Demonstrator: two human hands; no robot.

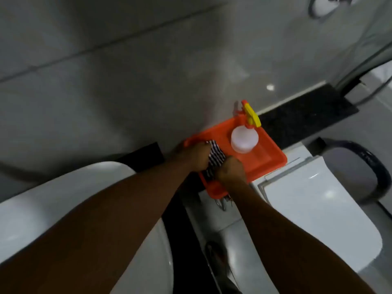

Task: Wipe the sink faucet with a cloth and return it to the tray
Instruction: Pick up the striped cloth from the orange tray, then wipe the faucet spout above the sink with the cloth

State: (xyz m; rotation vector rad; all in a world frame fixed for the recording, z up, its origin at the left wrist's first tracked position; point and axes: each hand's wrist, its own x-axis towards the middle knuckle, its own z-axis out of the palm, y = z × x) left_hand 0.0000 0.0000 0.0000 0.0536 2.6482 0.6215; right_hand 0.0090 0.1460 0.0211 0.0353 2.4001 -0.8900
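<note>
An orange tray [269, 149] rests on a dark ledge against the wall. Over its left half I hold a dark and white patterned cloth [213, 161] with both hands. My left hand [196, 154] grips the cloth's left side and my right hand [232, 170] is closed on its lower right part. The cloth is bunched between them, low over the tray floor; whether it touches is unclear. The white sink basin [63, 198] lies at the lower left, partly under my left arm. No faucet is visible.
A white spray bottle [244, 139] with a yellow and orange trigger head stands in the tray's far right part. A white toilet tank lid [318, 209] sits right of the tray. Grey tiled wall fills the top; a dark rounded object [364, 166] sits at the right.
</note>
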